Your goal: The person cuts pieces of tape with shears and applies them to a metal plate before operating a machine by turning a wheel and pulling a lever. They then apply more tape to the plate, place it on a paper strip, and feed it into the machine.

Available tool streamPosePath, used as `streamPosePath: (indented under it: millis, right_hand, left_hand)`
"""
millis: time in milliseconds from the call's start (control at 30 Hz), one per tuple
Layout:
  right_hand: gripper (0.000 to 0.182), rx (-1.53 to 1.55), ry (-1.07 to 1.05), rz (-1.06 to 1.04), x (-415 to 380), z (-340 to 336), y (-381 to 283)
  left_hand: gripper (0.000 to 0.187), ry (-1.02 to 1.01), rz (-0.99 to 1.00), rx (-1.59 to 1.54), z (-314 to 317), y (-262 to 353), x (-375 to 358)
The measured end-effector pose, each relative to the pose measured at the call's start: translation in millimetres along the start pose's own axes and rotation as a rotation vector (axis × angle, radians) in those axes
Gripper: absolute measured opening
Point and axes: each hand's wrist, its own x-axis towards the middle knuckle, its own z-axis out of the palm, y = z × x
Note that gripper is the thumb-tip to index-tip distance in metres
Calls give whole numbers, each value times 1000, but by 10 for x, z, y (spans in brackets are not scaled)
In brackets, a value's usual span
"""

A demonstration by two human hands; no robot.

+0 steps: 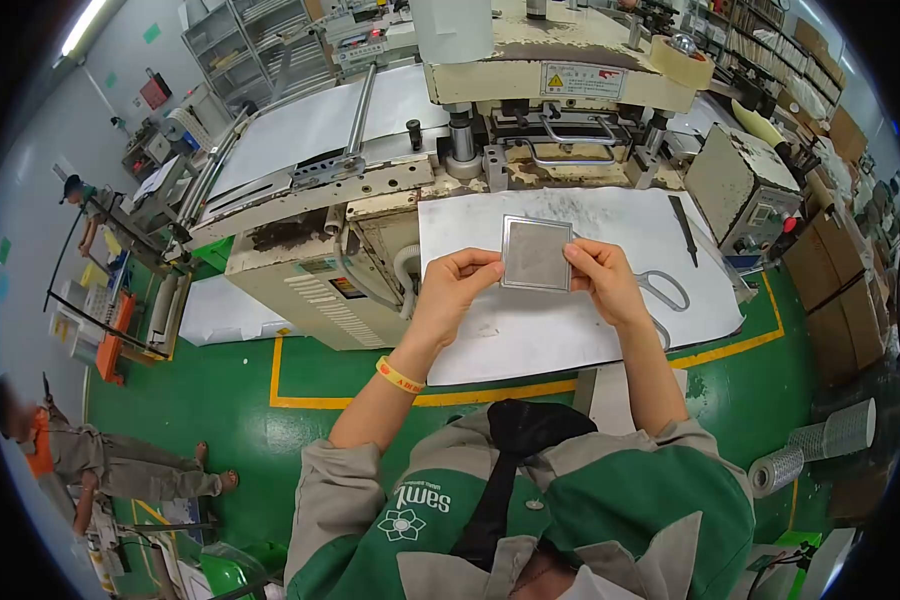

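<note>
Between my two hands a flat, square grey plate (536,255) with a pale metallic border is held up above a white-covered work surface (470,345). My left hand (458,283) pinches its left edge between thumb and fingers; a yellow band circles that wrist. On the opposite edge, my right hand (607,278) has the same kind of pinch. Grey-handled scissors (675,290) lie on the white surface just beyond my right hand, partly hidden by it. Farther right is a long dark blade-like tool (684,230).
A worn cream press machine (510,75) stands ahead, with a feed table (300,130) on its left. To the right are a control box (745,185) and cardboard boxes (840,290). Clear rolls (820,445) lie at lower right. Two people (120,460) are at the left.
</note>
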Motion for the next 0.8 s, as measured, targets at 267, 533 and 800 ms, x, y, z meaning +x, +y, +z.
streamPosePath:
  millis: [267, 533, 800]
  right_hand:
    - [20, -333, 129, -267, -116, 108, -97]
    - [34, -1290, 202, -1116, -181, 348, -59]
    - [37, -1285, 38, -1180, -185, 513, 104]
  left_hand:
    - [30, 148, 24, -21, 10, -68, 26]
    - [71, -203, -103, -614, 164, -231, -93]
    - [59, -160, -119, -968, 239, -198, -135]
